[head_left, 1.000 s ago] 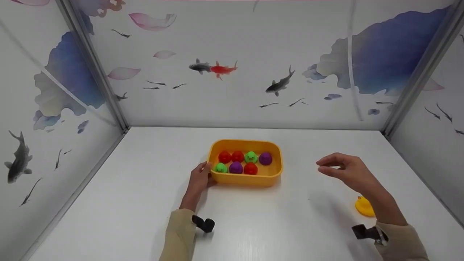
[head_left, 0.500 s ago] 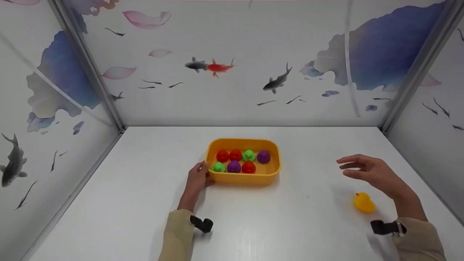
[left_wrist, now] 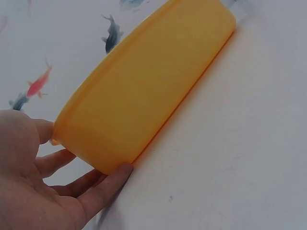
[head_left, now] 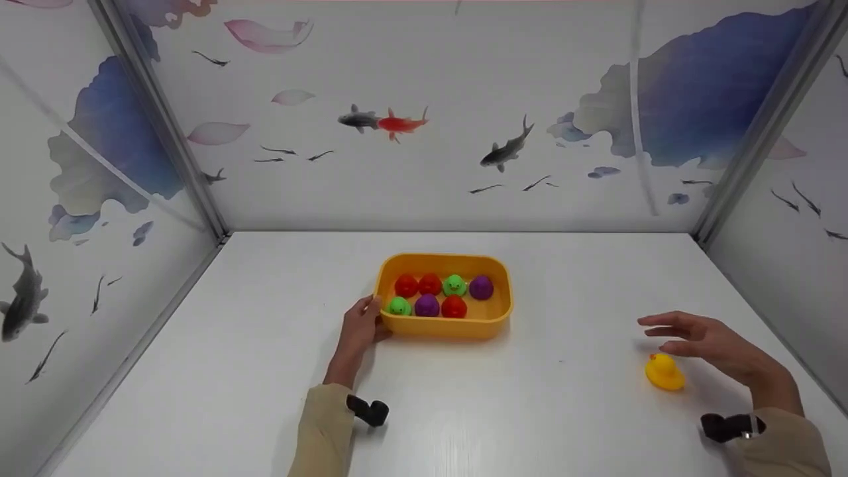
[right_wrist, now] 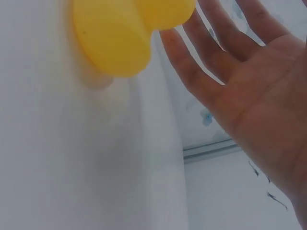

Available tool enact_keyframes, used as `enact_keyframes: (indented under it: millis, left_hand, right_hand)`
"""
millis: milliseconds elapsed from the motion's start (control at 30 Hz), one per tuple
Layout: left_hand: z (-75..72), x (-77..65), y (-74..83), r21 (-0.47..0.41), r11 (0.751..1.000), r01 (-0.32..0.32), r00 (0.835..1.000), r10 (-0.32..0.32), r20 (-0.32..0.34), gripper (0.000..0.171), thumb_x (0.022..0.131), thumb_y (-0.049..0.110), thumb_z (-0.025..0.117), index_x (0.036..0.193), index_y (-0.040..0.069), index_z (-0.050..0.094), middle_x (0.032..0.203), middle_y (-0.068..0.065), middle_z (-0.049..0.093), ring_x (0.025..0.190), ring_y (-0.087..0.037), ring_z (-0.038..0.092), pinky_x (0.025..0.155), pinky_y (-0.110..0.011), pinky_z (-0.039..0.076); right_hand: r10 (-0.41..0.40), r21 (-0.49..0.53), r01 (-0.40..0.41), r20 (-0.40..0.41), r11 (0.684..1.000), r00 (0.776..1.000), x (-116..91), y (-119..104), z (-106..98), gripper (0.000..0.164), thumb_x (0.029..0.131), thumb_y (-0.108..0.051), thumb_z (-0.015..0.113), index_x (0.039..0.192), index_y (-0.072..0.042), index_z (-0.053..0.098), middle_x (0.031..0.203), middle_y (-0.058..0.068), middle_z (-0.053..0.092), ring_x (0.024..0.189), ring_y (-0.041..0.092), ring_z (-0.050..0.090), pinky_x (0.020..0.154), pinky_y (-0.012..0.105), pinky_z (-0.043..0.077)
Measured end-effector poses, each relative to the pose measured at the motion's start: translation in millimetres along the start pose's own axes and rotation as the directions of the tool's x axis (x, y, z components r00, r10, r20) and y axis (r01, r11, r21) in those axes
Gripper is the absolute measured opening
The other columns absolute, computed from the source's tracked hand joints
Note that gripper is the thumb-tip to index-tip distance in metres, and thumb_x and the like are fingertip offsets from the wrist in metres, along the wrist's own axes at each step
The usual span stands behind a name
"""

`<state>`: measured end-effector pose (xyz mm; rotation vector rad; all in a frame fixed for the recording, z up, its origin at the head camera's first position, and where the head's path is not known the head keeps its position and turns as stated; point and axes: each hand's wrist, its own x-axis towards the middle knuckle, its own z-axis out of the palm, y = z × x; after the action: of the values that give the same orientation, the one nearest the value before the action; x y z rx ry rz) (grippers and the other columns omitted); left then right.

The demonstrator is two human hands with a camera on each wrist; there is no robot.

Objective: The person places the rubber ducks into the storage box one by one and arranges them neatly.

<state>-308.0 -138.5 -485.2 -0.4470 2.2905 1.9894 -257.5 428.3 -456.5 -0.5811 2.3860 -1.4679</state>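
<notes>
My left hand (head_left: 360,328) holds the near left corner of a yellow plastic bin (head_left: 445,327). In the left wrist view its thumb is at the rim of the bin and the other fingers reach along the lower side. Small red, green and purple toy ducks, such as a green duck (head_left: 454,285), a purple duck (head_left: 481,287) and a red duck (head_left: 454,307), sit inside the bin. My right hand (head_left: 719,344) hovers with spread fingers just behind and above a yellow rubber duck (head_left: 664,373). The right wrist view shows the duck (right_wrist: 112,38) beside the fingers, with nothing gripped.
White table (head_left: 503,411) under everything. Printed panels with fish and petals enclose the back (head_left: 424,185) and both sides, joined by metal posts. Black wrist cameras, left (head_left: 368,410) and right (head_left: 732,427), sit at the sleeve cuffs.
My right hand has moved to the right and down toward the yellow duck, its fingers spreading apart. The left hand and the bin have stayed in place.
</notes>
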Motion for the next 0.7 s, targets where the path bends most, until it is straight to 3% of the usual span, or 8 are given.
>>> enact_keyframes:
  millis: [100, 400, 700]
  left_hand:
    - [0.1, -0.2, -0.3, 0.002, 1.000, 0.001, 1.000, -0.001, -0.001, 0.055, 0.107, 0.041, 0.043, 0.153, 0.011, 0.040, 0.140, -0.016, 0.059, 0.101, -0.020, 0.066, 0.092, -0.032, 0.059]
    - [-0.4, 0.1, 1.4, -0.007, 1.000, -0.020, 1.000, 0.020, 0.005, 0.055, 0.108, 0.040, 0.042, 0.154, 0.010, 0.039, 0.140, -0.018, 0.059, 0.099, -0.018, 0.067, 0.088, -0.031, 0.061]
    - [-0.6, -1.0, 0.0, 0.010, 1.000, -0.030, 1.000, 0.030, 0.003, 0.054, 0.108, 0.037, 0.041, 0.153, 0.008, 0.039, 0.140, -0.019, 0.058, 0.098, -0.018, 0.066, 0.089, -0.032, 0.060]
  right_hand:
    - [0.024, 0.035, -0.026, 0.060, 0.999, 0.998, -2, 8, -1, 0.043, 0.101, -0.004, 0.052, 0.142, 0.003, 0.045, 0.133, -0.028, 0.057, 0.118, -0.007, 0.058, 0.093, 0.013, 0.050]
    - [0.119, 0.049, -0.127, 0.141, 0.991, 0.983, -4, 23, -5, 0.046, 0.099, -0.009, 0.055, 0.142, 0.005, 0.043, 0.131, -0.023, 0.060, 0.117, -0.008, 0.057, 0.095, 0.010, 0.047]
    - [0.135, 0.086, -0.153, 0.185, 0.985, 0.974, -6, 28, -6, 0.045, 0.098, -0.007, 0.057, 0.140, 0.006, 0.046, 0.130, -0.022, 0.060, 0.116, -0.010, 0.056, 0.095, 0.009, 0.048]
